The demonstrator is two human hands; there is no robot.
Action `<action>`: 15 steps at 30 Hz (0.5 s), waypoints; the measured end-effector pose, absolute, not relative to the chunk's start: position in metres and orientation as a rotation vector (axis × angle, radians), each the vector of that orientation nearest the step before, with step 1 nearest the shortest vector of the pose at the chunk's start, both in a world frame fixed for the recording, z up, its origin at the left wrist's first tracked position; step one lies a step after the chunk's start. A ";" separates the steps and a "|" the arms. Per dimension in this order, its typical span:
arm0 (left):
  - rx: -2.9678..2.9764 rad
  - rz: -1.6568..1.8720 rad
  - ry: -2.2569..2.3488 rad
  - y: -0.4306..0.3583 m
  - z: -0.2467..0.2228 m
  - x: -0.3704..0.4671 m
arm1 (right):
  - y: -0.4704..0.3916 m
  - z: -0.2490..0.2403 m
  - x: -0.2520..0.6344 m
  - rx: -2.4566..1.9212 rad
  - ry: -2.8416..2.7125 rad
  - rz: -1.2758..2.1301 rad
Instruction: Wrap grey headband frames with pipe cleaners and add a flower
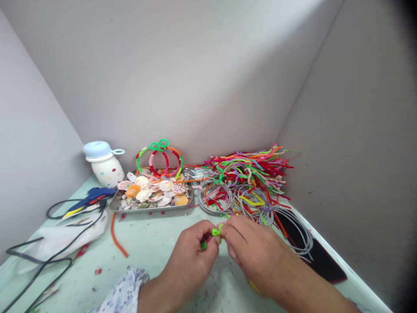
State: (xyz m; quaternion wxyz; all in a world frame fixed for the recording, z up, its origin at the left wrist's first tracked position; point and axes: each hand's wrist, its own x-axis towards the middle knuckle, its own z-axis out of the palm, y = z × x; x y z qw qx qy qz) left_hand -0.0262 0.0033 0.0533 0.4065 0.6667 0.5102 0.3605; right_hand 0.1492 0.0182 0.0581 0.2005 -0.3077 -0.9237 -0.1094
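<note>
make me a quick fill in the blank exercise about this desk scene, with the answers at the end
1. The white bottle has a light ____ lid.
2. The shells lie in a shallow metal ____.
3. Between the left hand and the right hand shows a bit of bright ____ fuzzy wire.
4. As the person sees it, the pile of fuzzy sticks lies to the ____ of the shells.

Missing words: blue; tray; green; right.
</note>
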 end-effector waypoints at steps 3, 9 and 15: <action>1.692 0.914 1.290 0.002 0.051 -0.026 | 0.015 0.060 0.147 -0.885 -2.563 -0.321; 1.692 0.913 1.298 0.002 0.050 -0.025 | 0.011 0.062 0.143 -0.913 -2.493 -0.398; 1.671 0.920 1.303 0.003 0.049 -0.025 | 0.011 0.056 0.140 -0.928 -2.435 -0.400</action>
